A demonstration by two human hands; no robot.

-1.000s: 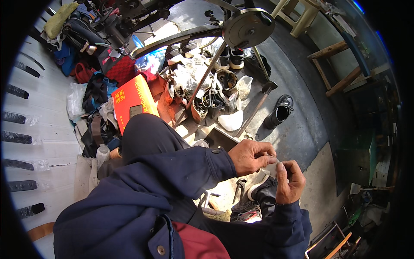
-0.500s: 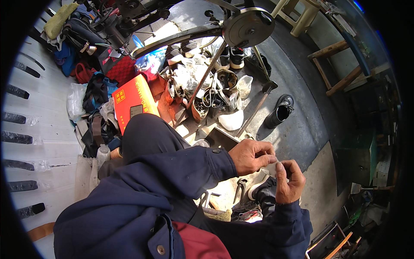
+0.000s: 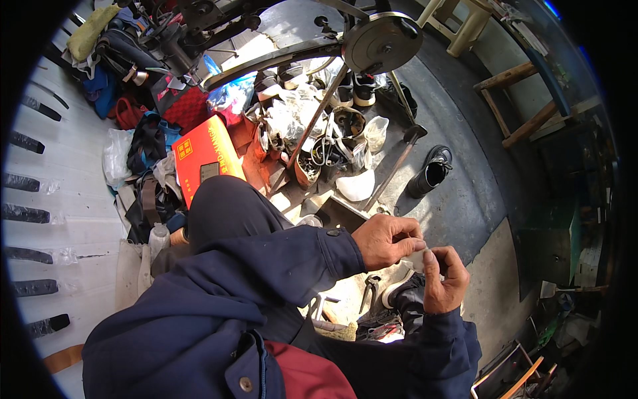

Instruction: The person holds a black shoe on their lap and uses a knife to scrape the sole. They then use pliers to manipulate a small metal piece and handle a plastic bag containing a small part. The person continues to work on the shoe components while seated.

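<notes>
While a grey floor (image 3: 472,213) spreads across the right of the view, a metal machine (image 3: 203,13) with a round wheel (image 3: 383,44) stands along the top. Below it lies a heap of shoes and plastic bags (image 3: 299,116), and beside that a red box (image 3: 211,156), partly hidden behind the person's knee (image 3: 229,199). A single black shoe (image 3: 430,173) stands apart on the floor.

Lower down, the left hand (image 3: 385,241) and right hand (image 3: 445,279) meet in front of the body, fingertips almost touching. Each grip is pinched, thumb to forefinger, seemingly on the same small pale piece (image 3: 417,260) (partly see-through and hard to make out). A pair of pincers (image 3: 369,292) lies beneath them, untouched.

As for progress, the handling looks under way: the piece is already up between both hands, not set down anywhere. What has been done to it, and how much remains, is too small to tell.
</notes>
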